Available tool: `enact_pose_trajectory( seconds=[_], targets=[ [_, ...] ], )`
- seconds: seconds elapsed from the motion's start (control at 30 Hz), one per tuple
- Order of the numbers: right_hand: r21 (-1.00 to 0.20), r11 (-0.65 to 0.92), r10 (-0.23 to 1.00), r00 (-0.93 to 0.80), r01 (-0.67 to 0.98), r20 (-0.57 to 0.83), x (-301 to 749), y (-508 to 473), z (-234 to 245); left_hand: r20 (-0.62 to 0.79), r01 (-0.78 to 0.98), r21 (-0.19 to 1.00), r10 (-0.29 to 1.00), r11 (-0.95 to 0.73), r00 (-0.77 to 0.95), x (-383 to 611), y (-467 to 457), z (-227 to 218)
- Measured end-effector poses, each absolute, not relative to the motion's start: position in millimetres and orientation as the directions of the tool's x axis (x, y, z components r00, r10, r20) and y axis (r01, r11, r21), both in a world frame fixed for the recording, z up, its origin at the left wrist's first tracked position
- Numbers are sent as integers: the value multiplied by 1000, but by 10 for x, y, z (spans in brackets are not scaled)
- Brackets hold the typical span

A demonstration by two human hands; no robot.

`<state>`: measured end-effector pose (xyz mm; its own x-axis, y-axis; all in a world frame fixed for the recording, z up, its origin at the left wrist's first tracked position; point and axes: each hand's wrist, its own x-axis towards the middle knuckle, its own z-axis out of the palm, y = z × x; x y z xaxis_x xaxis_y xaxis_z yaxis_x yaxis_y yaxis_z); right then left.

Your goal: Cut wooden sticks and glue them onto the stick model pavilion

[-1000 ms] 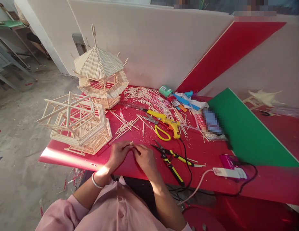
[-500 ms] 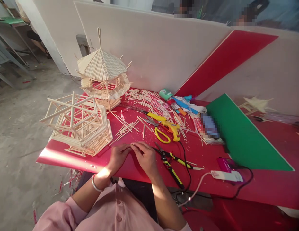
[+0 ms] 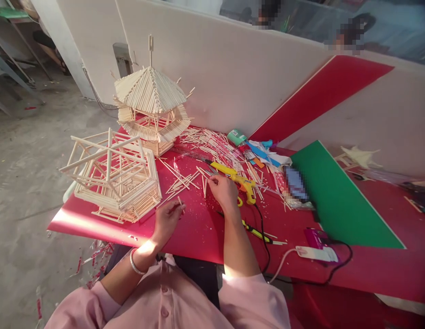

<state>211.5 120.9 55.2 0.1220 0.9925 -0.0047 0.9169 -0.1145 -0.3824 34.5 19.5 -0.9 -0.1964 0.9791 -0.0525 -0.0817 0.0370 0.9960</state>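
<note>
Left fingers (image 3: 171,208) clamp a slim wooden stick (image 3: 180,200); I cannot tell about right fingers (image 3: 216,181).

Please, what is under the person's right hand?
Scissors lie partly under the right hand: a blade tip and a piece of yellow handle show, but the middle is covered. I cannot tell whether the hand touches them.

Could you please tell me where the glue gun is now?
In the head view, the yellow glue gun lies right of centre on the red table, immediately right of the person's right hand.
</note>
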Motion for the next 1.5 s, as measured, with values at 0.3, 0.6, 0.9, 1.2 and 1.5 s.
enact_pose_trajectory(
  seconds=[0.3, 0.6, 0.9, 1.2, 1.5],
  targets=[
    [-241, -186, 982, 175, 952, -65, 2032, 1090, 526, 29, -6, 999, 975, -31, -219, 349, 176, 13],
    [-292, -113, 992, 91, 950, -89, 1946, 1639, 467, 77, -3, 997, 960, -81, -270, 317, 199, 21],
    [-742, -96, 972, -98, 664, -214, 2311, 1742, 624, 56, -32, 997, 970, -65, -235, 315, 216, -19],
    [-932, -143, 961, -179, 332, -212, 2185, 1252, 536, 42, 3, 999, 979, -42, -200, 325, 212, 30],
    [-976, -143, 966, -189, 165, -173, 1817, 839, 426, 64, 127, 991, 988, -46, -142, 295, 216, -16]
  ],
)
